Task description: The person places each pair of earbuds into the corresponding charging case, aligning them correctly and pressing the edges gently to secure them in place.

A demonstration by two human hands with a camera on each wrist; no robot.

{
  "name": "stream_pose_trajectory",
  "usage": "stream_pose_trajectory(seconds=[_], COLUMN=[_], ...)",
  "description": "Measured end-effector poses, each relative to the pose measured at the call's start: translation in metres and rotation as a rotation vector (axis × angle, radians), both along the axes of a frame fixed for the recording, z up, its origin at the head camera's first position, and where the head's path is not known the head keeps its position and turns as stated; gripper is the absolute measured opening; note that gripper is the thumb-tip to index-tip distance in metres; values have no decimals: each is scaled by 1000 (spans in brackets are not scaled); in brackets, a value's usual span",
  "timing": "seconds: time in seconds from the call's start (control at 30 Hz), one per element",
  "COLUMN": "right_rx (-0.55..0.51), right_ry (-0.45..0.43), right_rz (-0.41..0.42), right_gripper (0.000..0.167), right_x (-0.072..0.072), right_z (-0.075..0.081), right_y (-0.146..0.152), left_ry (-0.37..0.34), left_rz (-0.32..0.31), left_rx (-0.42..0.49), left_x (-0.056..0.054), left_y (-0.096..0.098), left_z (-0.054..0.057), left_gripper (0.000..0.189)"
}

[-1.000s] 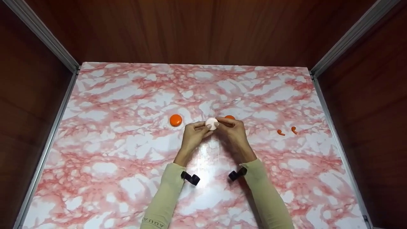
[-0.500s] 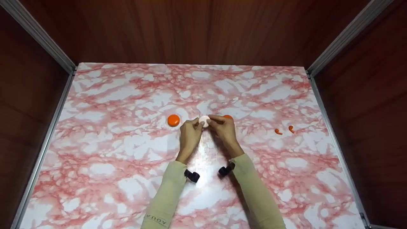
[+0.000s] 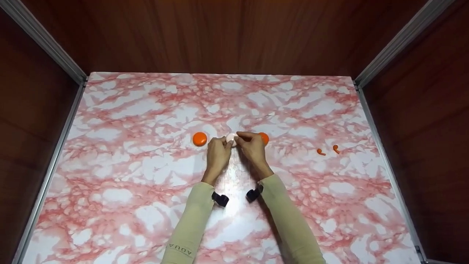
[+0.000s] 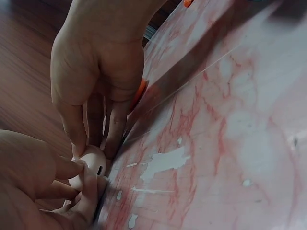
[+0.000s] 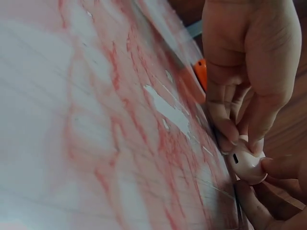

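Note:
Between both hands a small round white earbud charging case [image 3: 231,139] is held low over the marbled table. My left hand [image 3: 218,156] pinches its left side with thumb and fingers. On the opposite side my right hand [image 3: 254,148] grips it with thumb and fingertips. A dark port slot shows on the case [image 4: 96,159] in the left wrist view, and also on the case [image 5: 249,167] in the right wrist view. Fingers cover much of the rest of it.
One orange round case [image 3: 199,139] lies left of the hands. Another orange round case [image 3: 263,138] is partly hidden behind the right hand. Two orange earbuds [image 3: 321,151] lie further right. Wooden panels [image 3: 234,36] wall the marbled table [image 3: 146,220] at the back and sides.
Both hands have shifted slightly left with the white case, the right hand more so, uncovering more of the right orange case. The head view has also shifted a little.

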State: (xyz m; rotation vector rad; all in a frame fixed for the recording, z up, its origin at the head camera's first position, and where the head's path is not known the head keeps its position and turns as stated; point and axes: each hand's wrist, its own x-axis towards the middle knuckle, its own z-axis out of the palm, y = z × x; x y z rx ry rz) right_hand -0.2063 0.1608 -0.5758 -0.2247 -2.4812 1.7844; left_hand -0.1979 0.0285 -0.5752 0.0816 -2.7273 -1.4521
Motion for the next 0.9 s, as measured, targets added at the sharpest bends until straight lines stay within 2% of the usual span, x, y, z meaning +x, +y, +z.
stream_pose_trajectory(seconds=[0.23, 0.37, 0.57, 0.9], right_rx=[35, 90, 157, 203], right_ry=[-25, -22, -25, -30], right_rz=[-6, 0, 33, 70], right_gripper=[23, 23, 22, 24], right_x=[-4, -4, -7, -9], right_z=[2, 2, 1, 3], right_y=[-2, -2, -1, 1], left_ry=[20, 6, -38, -17], left_rz=[-1, 2, 21, 36], left_rx=[-13, -5, 23, 22], left_x=[-2, -2, -3, -5], left_y=[1, 2, 3, 3], left_z=[-1, -1, -4, -4], left_gripper=[24, 18, 37, 30])
